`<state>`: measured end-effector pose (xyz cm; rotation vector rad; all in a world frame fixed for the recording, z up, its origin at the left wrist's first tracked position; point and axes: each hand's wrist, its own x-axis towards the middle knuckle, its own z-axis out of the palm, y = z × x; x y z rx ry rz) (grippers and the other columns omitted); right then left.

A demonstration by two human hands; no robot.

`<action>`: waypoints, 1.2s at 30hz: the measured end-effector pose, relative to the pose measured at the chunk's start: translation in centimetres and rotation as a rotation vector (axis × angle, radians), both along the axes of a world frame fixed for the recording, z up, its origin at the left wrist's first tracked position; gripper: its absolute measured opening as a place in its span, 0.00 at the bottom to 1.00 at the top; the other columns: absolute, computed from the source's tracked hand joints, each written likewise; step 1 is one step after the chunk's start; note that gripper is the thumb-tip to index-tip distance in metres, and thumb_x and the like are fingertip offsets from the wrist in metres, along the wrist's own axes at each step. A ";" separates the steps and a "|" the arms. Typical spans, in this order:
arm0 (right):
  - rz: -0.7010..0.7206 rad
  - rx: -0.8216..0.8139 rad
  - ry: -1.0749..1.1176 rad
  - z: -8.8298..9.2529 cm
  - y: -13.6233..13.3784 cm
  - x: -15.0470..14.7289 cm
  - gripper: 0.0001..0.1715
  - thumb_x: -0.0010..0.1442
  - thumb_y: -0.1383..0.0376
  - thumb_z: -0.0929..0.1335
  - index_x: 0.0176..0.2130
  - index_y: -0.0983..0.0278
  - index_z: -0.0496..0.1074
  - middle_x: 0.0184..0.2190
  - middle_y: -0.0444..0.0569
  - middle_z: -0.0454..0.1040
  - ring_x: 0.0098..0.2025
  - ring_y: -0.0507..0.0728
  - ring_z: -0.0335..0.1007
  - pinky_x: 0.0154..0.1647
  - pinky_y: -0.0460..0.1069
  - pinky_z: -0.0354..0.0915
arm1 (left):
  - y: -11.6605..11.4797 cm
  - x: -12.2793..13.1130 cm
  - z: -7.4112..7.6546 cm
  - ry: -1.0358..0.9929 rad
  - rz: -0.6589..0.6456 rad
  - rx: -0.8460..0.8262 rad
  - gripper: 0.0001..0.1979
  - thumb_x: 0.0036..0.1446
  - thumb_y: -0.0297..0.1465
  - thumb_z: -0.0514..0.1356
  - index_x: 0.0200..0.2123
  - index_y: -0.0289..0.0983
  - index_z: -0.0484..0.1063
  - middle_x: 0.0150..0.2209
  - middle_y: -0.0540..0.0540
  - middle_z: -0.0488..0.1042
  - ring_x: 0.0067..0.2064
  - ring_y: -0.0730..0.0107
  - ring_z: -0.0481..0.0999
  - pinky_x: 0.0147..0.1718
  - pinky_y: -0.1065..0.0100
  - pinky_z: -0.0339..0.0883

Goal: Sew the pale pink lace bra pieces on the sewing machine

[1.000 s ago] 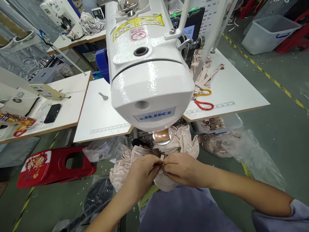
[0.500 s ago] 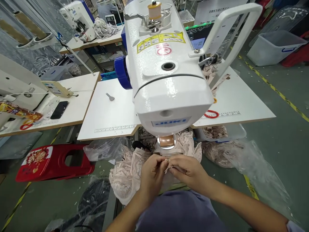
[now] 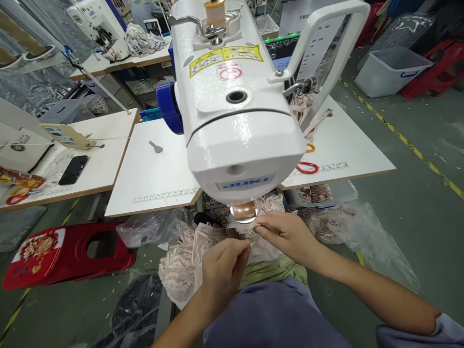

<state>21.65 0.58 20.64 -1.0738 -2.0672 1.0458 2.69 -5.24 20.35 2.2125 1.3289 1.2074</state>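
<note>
A white sewing machine (image 3: 242,145) marked JUKI stands directly before me. My right hand (image 3: 286,237) pinches the edge of a pale beige fabric piece (image 3: 263,249) just below the machine's sewing end. My left hand (image 3: 224,263) is closed in a pinch a little lower and to the left; a tiny pale bit shows at its fingertips, too small to name. Beige lace bras (image 3: 177,273) hang in a heap beside my left wrist. More beige lace (image 3: 270,203) lies behind my right fingers. Over my lap is a green cloth (image 3: 273,270).
The white tabletop carries a small grey metal tool (image 3: 155,147) on the left and red-handled scissors (image 3: 307,167) on the right. A clear bin (image 3: 342,193) and plastic bag (image 3: 377,246) sit below right. A red stool (image 3: 72,251) stands left; a phone (image 3: 73,169) lies on the neighbouring table.
My hands, together at the fabric before, have moved apart. The right has gone up towards the machine; the left is slightly lower. The whole view has shifted a little.
</note>
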 end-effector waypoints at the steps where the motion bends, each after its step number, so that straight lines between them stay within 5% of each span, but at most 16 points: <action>1: 0.027 0.024 -0.036 0.4 0.2 0.1 0.13 0.66 0.63 0.64 0.35 0.63 0.76 0.28 0.46 0.76 0.31 0.53 0.69 0.32 0.46 0.59 | 0.0 0.0 0.3 0.027 -0.032 0.032 0.06 0.65 0.23 0.57 0.41 0.35 0.74 0.31 0.46 0.80 0.31 0.71 0.79 0.31 0.74 0.71; 7: 0.164 -0.194 -0.072 2.4 0.9 0.3 0.11 0.64 0.65 0.65 0.32 0.63 0.75 0.27 0.44 0.74 0.30 0.51 0.68 0.30 0.45 0.57 | 0.8 -0.2 1.2 -0.004 -0.053 -0.004 0.06 0.65 0.24 0.58 0.41 0.36 0.74 0.32 0.46 0.81 0.32 0.73 0.80 0.31 0.76 0.71; 16: 0.251 -0.354 -0.074 2.7 1.5 0.8 0.08 0.60 0.66 0.67 0.33 0.63 0.78 0.27 0.43 0.76 0.29 0.51 0.68 0.30 0.44 0.59 | 1.1 -0.2 1.2 -0.047 -0.064 -0.095 0.05 0.64 0.24 0.59 0.38 0.36 0.75 0.30 0.50 0.80 0.29 0.77 0.78 0.30 0.79 0.69; 22: 0.227 -0.180 -0.129 2.7 1.1 0.7 0.08 0.63 0.65 0.68 0.36 0.62 0.78 0.29 0.45 0.78 0.31 0.53 0.72 0.32 0.46 0.60 | 1.8 -0.5 1.5 0.083 -0.078 -0.184 0.10 0.69 0.30 0.54 0.45 0.37 0.75 0.29 0.49 0.79 0.28 0.72 0.78 0.27 0.74 0.67; 25: 0.208 -0.071 -0.154 2.2 0.5 0.6 0.08 0.65 0.64 0.67 0.37 0.61 0.77 0.30 0.45 0.79 0.31 0.54 0.73 0.31 0.46 0.61 | 2.0 -0.4 1.6 0.214 -0.078 -0.197 0.14 0.71 0.32 0.50 0.39 0.38 0.75 0.26 0.50 0.78 0.26 0.71 0.77 0.24 0.72 0.65; 31: 0.073 0.338 -0.163 1.8 1.2 0.0 0.12 0.66 0.66 0.63 0.34 0.62 0.74 0.30 0.49 0.74 0.33 0.55 0.68 0.34 0.49 0.61 | 2.0 0.7 0.9 0.219 0.082 -0.150 0.16 0.71 0.32 0.46 0.35 0.38 0.71 0.28 0.49 0.77 0.27 0.69 0.77 0.25 0.70 0.64; 33: 0.093 0.266 -0.175 2.5 2.5 -0.5 0.12 0.62 0.68 0.64 0.28 0.62 0.72 0.26 0.47 0.70 0.29 0.54 0.64 0.29 0.48 0.56 | 2.5 0.4 0.6 0.246 0.140 -0.162 0.13 0.71 0.33 0.48 0.39 0.39 0.71 0.29 0.50 0.79 0.28 0.70 0.78 0.24 0.70 0.63; 36: 0.109 0.101 -0.215 3.5 4.5 -1.3 0.14 0.57 0.69 0.65 0.20 0.63 0.65 0.23 0.45 0.66 0.25 0.51 0.58 0.26 0.48 0.48 | 3.5 -1.1 0.0 0.362 0.138 0.053 0.11 0.70 0.31 0.49 0.46 0.39 0.70 0.29 0.50 0.79 0.27 0.69 0.76 0.25 0.70 0.62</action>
